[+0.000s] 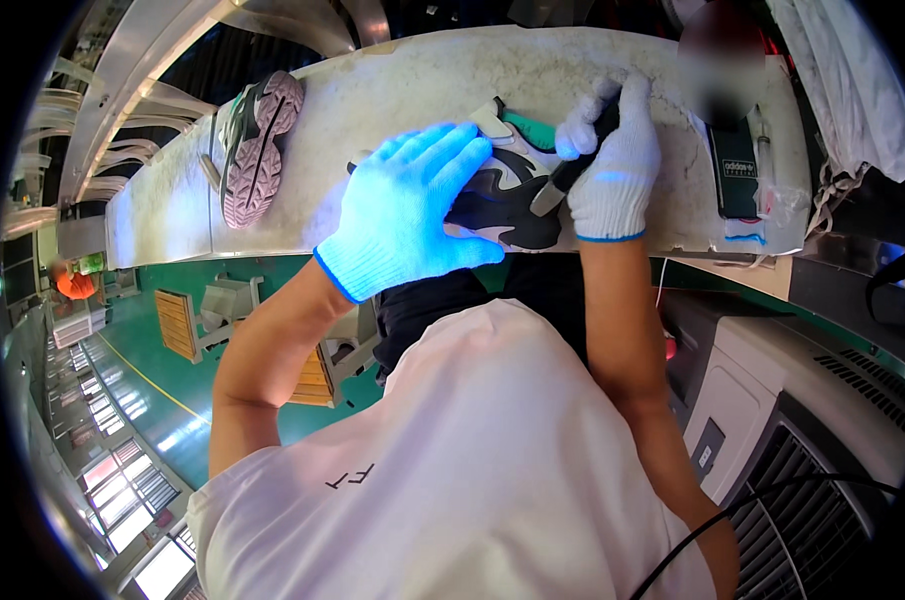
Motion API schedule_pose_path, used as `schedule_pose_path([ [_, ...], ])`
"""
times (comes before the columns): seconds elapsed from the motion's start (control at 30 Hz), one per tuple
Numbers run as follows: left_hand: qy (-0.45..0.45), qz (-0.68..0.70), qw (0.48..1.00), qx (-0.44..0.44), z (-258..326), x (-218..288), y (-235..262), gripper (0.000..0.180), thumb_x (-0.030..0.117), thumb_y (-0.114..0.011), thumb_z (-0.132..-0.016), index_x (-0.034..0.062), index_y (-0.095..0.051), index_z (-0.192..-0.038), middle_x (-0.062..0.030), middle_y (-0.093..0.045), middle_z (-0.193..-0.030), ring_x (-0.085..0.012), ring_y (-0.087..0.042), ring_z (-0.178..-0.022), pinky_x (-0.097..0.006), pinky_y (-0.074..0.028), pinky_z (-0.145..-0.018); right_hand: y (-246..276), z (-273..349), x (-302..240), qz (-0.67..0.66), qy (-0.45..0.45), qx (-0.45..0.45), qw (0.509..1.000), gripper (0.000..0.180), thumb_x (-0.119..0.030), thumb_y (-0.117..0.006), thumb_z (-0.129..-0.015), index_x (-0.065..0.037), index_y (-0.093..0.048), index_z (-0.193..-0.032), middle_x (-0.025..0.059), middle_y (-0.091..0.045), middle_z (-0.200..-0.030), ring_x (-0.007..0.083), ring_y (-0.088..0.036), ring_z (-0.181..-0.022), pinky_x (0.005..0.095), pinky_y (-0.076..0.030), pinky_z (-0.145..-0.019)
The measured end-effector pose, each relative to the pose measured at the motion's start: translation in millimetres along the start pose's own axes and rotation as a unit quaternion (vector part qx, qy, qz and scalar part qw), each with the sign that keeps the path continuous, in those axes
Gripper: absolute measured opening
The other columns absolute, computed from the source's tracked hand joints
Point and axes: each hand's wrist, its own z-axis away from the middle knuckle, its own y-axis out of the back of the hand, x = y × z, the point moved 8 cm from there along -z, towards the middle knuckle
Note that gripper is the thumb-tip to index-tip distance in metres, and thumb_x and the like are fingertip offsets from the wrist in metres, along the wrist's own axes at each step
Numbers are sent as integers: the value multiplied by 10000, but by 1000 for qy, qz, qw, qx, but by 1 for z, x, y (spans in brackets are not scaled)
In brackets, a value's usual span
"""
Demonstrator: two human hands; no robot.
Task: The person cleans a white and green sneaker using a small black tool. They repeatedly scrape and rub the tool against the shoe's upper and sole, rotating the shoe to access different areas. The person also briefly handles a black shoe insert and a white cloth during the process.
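Observation:
A black, white and green sports shoe (512,215) lies on the worn pale bench in front of me. My left hand (402,205), in a white knit glove lit bright blue, rests flat over the shoe's left part with its fingers stretched out, hiding some of it. My right hand (620,165), also gloved, is closed around the dark handle of a tool with a flat greyish tip (547,200). That tip meets the shoe's right side or hovers just over it; I cannot tell which. The tool's exact kind is unclear.
Another shoe (260,150) lies on its side at the left, pinkish sole showing. At the bench's right are a dark flat packet (734,172) and a clear slim tube (764,165). A grey vented machine (812,400) stands at my right, with a black cable (762,490) nearby.

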Motion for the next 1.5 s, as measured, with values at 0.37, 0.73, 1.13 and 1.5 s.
schedule_pose_path([
  [0.37, -7, -1, 1000, -7, -2, 2, -3, 986, 594, -967, -662, 38, -692, -1429, -207, -711, -1466, -417, -699, -1348, -529, -574, -1100, -10, 12, 8, -205, -29, -190, 960, 499, -591, -546, -1160, -112, -658, -1074, 22, -555, -799, 138, -417, -545, 322, -340, -522],
  [0.73, -12, 8, 1000, 7, -2, -1, -4, 992, 611, -961, -670, 24, -686, -1421, -231, -709, -1463, -424, -712, -1320, -527, -586, -1081, -38, 19, 10, -186, -50, -231, 954, 475, -588, -547, -1161, -139, -667, -1065, 19, -589, -755, 171, -458, -513, 351, -355, -490],
  [1.13, -14, 42, 999, 9, -7, 0, 1, 1043, 730, -904, -717, 31, -702, -1464, -208, -747, -1430, -395, -777, -1203, -469, -631, -982, -69, 19, 29, 17, -81, -131, 988, 413, -455, -573, -1159, -68, -636, -1033, 35, -532, -653, 164, -453, -483, 342, -351, -466],
  [1.5, -17, 1, 1000, 14, -5, 10, 7, 1002, 688, -967, -635, 39, -754, -1368, -187, -765, -1400, -406, -763, -1249, -504, -617, -1002, -13, 11, 3, -29, -61, -105, 992, 471, -505, -539, -1179, -98, -633, -961, 40, -572, -693, 160, -439, -490, 341, -358, -478],
])
